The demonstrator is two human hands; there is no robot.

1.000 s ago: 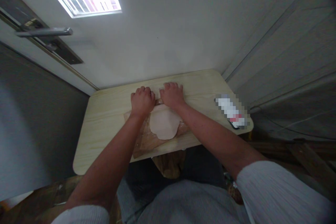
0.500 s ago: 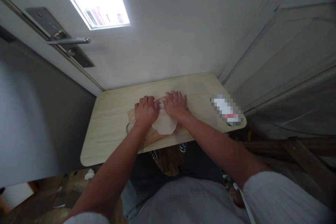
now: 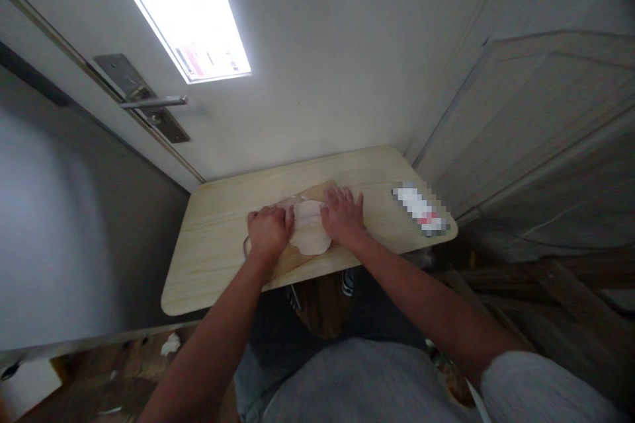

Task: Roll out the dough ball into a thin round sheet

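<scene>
A flattened sheet of pale dough (image 3: 311, 241) lies on a thin wooden board (image 3: 290, 266) on the table. Across the dough, between my hands, runs a pale bar that looks like a rolling pin (image 3: 307, 209); its ends are hidden under my palms. My left hand (image 3: 270, 228) is curled over the left end, thumb toward the dough. On the right end rests my right hand (image 3: 343, 215), its fingers reaching over and somewhat spread, slightly blurred. A dark loop handle (image 3: 245, 246) shows at the board's left edge.
The light wood table (image 3: 198, 251) stands against a white door with a metal handle (image 3: 156, 102) and a bright window. A pixelated white-and-red item (image 3: 421, 210) lies at the table's right end. Crumpled white paper (image 3: 170, 344) is on the floor at left.
My hands and the rolling pin have come back toward me over the dough, and my hands sit farther apart. More of the dough's far part shows. The camera view has shifted slightly.
</scene>
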